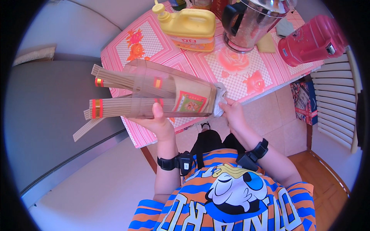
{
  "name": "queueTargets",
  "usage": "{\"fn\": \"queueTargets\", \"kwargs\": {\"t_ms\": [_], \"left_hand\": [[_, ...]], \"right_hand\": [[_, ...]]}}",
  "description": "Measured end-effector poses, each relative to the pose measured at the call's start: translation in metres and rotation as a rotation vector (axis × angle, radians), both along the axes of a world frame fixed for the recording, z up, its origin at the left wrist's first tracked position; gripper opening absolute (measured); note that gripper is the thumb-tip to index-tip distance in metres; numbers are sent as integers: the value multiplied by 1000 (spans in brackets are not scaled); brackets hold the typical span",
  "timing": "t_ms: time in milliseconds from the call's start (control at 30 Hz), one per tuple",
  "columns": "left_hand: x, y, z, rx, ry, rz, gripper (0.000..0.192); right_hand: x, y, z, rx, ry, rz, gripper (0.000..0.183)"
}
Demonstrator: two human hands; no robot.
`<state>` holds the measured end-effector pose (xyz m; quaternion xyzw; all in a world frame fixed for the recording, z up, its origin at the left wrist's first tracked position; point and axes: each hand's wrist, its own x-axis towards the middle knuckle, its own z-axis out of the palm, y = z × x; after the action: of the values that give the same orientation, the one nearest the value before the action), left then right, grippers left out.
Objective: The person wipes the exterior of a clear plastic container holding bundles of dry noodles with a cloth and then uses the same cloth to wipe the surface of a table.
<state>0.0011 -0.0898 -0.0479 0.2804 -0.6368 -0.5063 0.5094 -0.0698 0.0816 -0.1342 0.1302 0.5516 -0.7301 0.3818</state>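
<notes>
A clear plastic container (190, 78) lies tilted on its side above the table, its open end to the left. Bundles of thin tan sticks, which look like incense or dried noodles, (115, 108) jut out of that end, bound with red and gold bands. Inside is a tan paper wrapper with a red-bordered picture label (190, 102). My left hand (162, 122) supports the container from below, thumb up along its near side. At the base end, my right hand (232, 111) presses a pale cloth (220, 98) against the container's bottom.
On the table with a pink floral cover (179, 65) stand a yellow pump jug (188, 29), a steel-lidded blender-like jug (250, 26) and a pink thermos (313, 42). A folded cloth (284, 28) lies behind. A grey surface (57, 115) is left; a white radiator (335, 95) is right.
</notes>
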Motion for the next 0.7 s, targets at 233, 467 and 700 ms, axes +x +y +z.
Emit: {"fn": "queueTargets", "kwargs": {"t_ms": [233, 467, 700], "left_hand": [[2, 5, -2, 3, -42, -14, 93], [2, 4, -3, -35, -38, -6, 100], [-2, -3, -3, -62, -53, 5, 99]], "right_hand": [[-12, -8, -12, 85, 162, 22, 23], [-11, 2, -1, 130, -40, 111, 21], [-9, 8, -18, -43, -140, 33, 21]]}}
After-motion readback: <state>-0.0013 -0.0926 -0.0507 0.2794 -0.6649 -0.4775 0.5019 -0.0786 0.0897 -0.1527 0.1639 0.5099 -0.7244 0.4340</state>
